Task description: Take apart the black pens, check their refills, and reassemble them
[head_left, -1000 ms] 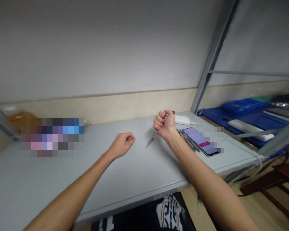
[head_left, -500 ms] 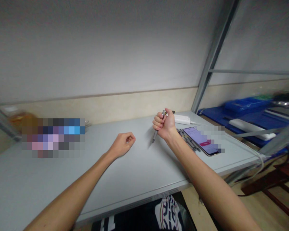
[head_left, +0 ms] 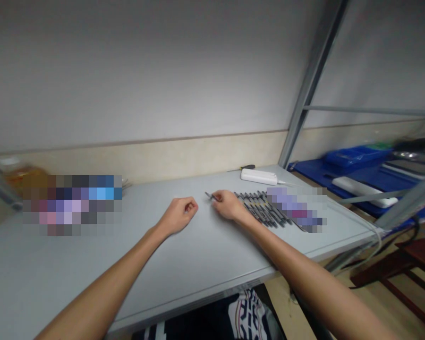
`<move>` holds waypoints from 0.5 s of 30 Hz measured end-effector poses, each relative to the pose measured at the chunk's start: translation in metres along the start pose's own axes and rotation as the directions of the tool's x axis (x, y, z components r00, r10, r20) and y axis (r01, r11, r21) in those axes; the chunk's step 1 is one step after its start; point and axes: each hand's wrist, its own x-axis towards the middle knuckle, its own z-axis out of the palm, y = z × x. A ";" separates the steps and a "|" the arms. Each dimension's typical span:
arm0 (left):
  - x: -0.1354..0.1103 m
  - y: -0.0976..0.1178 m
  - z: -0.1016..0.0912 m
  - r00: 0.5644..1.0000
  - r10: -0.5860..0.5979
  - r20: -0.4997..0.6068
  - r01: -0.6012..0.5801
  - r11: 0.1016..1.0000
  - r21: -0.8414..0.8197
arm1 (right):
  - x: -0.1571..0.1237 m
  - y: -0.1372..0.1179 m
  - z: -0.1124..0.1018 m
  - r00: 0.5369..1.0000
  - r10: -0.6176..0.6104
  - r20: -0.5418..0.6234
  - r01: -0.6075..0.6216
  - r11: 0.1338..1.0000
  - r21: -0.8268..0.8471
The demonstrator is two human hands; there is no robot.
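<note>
My right hand [head_left: 228, 204] is closed on a pen [head_left: 208, 194], whose dark tip end sticks out past the fingers to the left, just above the table [head_left: 198, 269]. Most of that pen is hidden by the hand. Right beside this hand, several grey and black pens [head_left: 265, 210] lie side by side in a slanted row. My left hand [head_left: 180, 215] rests on the tabletop a short way to the left, fingers curled into a loose fist with nothing visible in them.
A white power strip [head_left: 258, 177] and a screwdriver [head_left: 248, 167] lie behind the pens. A blurred-out phone [head_left: 297, 210] lies right of them. Pixelated items [head_left: 72, 203] stand at the left. A metal frame post [head_left: 297, 123] rises at the right, beside a blue surface [head_left: 361, 177].
My right hand has come down and left, turning from an upright fist with the pen to palm-down low over the table. More of the pen row shows. My left hand stays put.
</note>
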 end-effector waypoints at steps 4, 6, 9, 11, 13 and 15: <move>0.000 0.001 0.001 1.000 0.009 0.002 -0.009 1.000 0.007 | -0.017 0.007 -0.011 0.997 -0.030 -0.068 -0.009 0.860 -0.511; 0.000 0.001 0.001 1.000 0.012 0.002 -0.012 1.000 0.017 | -0.026 0.009 -0.017 0.991 -0.039 -0.126 -0.055 0.745 -0.665; 0.000 0.002 0.001 1.000 0.017 0.002 -0.017 1.000 0.021 | -0.034 0.012 -0.028 0.978 -0.007 -0.208 -0.151 0.666 -0.730; 0.000 0.003 0.001 1.000 0.017 0.005 -0.017 1.000 0.019 | -0.035 0.016 -0.035 0.969 0.066 -0.237 -0.221 0.659 -0.719; 0.000 0.003 0.001 1.000 0.020 0.009 -0.020 1.000 0.024 | -0.034 0.022 -0.040 0.964 0.149 -0.220 -0.262 0.670 -0.694; 0.000 0.003 0.001 1.000 0.026 0.010 -0.026 0.999 0.031 | -0.032 0.029 -0.044 0.961 0.207 -0.182 -0.275 0.685 -0.675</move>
